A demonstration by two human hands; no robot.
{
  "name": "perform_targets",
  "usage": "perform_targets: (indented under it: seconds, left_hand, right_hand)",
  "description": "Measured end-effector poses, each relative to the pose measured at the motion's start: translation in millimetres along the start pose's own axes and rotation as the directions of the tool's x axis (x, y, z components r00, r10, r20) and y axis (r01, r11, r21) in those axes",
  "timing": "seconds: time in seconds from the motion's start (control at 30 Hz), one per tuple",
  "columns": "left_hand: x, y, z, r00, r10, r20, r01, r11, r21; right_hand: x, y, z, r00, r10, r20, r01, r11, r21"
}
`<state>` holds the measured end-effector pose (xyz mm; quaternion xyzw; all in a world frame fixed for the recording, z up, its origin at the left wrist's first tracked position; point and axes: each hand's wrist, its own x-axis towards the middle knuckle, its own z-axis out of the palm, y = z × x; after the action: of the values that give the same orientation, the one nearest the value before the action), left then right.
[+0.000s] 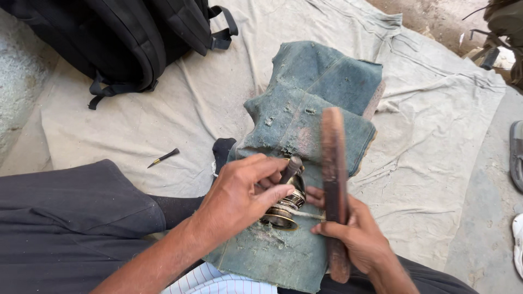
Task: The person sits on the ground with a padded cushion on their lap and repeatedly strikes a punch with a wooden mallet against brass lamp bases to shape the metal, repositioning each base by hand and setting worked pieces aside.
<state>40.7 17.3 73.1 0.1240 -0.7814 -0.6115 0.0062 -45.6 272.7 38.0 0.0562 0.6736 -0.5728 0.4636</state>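
Observation:
My left hand (239, 193) grips a thin dark metal tool (290, 170) and presses it against a round brass-coloured metal piece (286, 208) wound with light cord. My right hand (354, 237) holds a long, flat, dark wooden stick (334, 179) upright beside the piece, fingers touching the cord. Both rest on a folded, dusty blue-green cloth pad (316, 92) laid over my lap.
A pale sheet (436, 136) covers the ground. A black backpack (125, 38) lies at the upper left. A small dark pointed tool (163, 158) lies on the sheet. My dark-trousered leg (71, 218) is at left. Sandals (516, 158) sit at the right edge.

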Motion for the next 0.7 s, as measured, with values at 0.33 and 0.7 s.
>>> perform_targets:
  seconds: [0.33,0.7]
  left_hand:
    - [5.6,-17.6,13.4,0.992,0.111,-0.060,-0.115,0.991,-0.070]
    - [-8.5,-11.9,24.3,0.905,0.393,-0.160,-0.381,0.919,0.104]
  right_hand:
    - [-73.7,-45.1,-43.1,0.813,-0.492,-0.311,0.166,0.707,-0.687]
    - [-82.3,-109.3,-48.4,0.768,-0.636,-0.073,-0.080,0.017,-0.997]
